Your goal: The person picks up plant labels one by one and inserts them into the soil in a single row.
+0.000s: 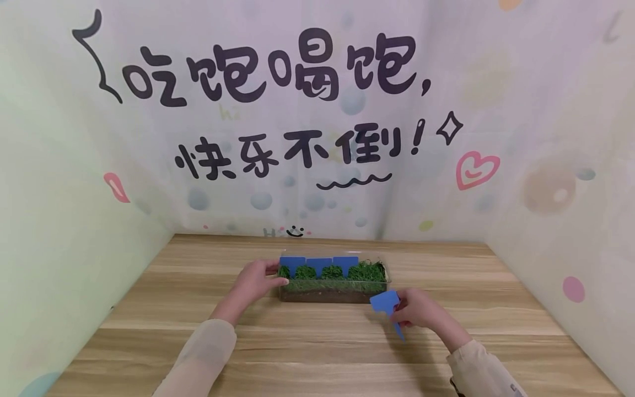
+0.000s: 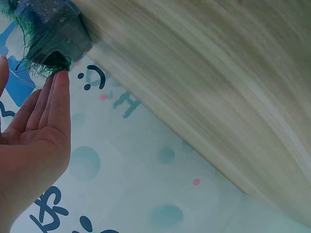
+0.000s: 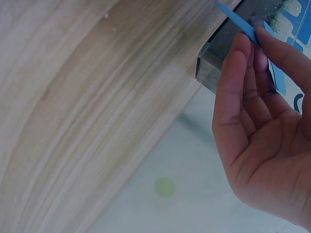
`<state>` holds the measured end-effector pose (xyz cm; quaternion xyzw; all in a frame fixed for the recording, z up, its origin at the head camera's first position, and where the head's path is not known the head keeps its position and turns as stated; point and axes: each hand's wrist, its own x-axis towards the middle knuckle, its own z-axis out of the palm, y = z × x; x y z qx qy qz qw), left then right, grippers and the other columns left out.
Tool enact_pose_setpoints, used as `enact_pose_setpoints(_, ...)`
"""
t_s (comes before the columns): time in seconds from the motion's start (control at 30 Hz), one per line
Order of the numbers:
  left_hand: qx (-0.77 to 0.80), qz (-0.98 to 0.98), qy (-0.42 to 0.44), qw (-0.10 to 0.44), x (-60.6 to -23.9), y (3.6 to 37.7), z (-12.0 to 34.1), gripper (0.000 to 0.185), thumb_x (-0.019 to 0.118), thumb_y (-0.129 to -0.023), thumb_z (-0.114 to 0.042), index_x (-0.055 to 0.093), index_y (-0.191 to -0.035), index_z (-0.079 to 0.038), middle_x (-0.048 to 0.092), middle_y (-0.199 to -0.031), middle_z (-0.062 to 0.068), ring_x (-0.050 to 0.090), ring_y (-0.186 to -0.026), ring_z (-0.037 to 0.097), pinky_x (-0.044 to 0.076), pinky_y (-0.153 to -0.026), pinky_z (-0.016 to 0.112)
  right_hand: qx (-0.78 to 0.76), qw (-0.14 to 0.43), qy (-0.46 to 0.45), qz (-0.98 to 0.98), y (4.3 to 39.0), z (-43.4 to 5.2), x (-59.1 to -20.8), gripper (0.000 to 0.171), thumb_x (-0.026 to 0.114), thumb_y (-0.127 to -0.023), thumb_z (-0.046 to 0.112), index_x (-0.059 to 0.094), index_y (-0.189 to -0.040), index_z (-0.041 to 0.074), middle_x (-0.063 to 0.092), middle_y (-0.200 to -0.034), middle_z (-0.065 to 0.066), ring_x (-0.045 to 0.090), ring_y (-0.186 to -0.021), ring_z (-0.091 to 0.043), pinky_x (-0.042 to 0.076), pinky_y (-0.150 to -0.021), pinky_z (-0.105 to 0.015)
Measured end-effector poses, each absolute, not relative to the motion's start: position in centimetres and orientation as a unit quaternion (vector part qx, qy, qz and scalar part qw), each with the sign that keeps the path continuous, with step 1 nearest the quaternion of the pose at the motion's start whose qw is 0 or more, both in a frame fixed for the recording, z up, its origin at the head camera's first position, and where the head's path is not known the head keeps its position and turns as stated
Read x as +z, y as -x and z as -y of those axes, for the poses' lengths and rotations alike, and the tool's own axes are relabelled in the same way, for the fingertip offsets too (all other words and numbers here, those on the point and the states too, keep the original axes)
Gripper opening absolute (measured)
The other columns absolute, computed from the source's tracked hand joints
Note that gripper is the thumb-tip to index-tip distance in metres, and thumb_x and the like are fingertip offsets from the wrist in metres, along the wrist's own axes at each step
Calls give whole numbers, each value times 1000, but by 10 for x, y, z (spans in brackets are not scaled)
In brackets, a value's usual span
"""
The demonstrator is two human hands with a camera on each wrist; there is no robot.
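Observation:
A clear plastic planter box [image 1: 332,295] filled with dark soil and green artificial grass [image 1: 368,275] sits on the table. Three blue plant labels [image 1: 319,267] stand in a row along its back. At the box's left end, my left hand [image 1: 255,282] holds it, thumb at the front corner and fingers toward the back; in the left wrist view its fingers [image 2: 48,107] are nearly straight. My right hand [image 1: 419,309] pinches a blue T-shaped plant label [image 1: 386,302] between thumb and fingertips, broad head up, pointed stem down, just in front of the box's right corner.
The wood-grain table [image 1: 307,353] reaches back to a printed cloth wall [image 1: 317,209] with large dark lettering. Similar pale walls close in the left [image 1: 74,248] and right [image 1: 570,231] sides.

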<state>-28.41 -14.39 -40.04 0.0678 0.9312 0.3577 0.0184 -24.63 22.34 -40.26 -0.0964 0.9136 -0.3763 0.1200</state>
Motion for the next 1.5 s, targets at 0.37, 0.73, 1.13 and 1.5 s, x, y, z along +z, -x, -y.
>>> enact_pose_setpoints(0.37, 356, -932, -71, 18, -401, 284, 144, 62, 72, -92, -25, 50, -145, -1, 60, -140, 17, 58, -129, 33, 49, -106, 50, -395, 123, 107, -904, 251, -221, -396, 16, 71, -82, -4, 62, -94, -9, 67, -77, -10, 64, -65, -14, 59, -62, -33)
enact_pose_setpoints(0.73, 359, -931, -69, 20, -400, 284, 144, 62, 72, -93, -24, 49, -146, -2, 60, -140, 17, 58, -129, 34, 49, -106, 51, -393, 108, 125, -904, 253, -218, -386, 15, 72, -84, -1, 63, -94, -8, 67, -75, -8, 62, -64, -14, 55, -58, -28)
enact_pose_setpoints(1.13, 361, -930, -70, 18, -400, 283, 144, 62, 72, -92, -23, 50, -145, 0, 60, -140, 18, 58, -129, 35, 48, -107, 51, -378, 77, 128, -914, 258, -214, -379, 10, 72, -85, 1, 64, -90, -4, 69, -75, -6, 62, -65, -13, 57, -61, -29)
enact_pose_setpoints(1.5, 362, -930, -64, 18, -400, 283, 143, 62, 72, -93, -23, 49, -145, -1, 60, -140, 18, 58, -130, 34, 48, -107, 51, -359, 55, 124, -923, 261, -209, -368, 11, 71, -87, 3, 64, -90, -4, 70, -79, -8, 63, -68, -14, 58, -62, -30)
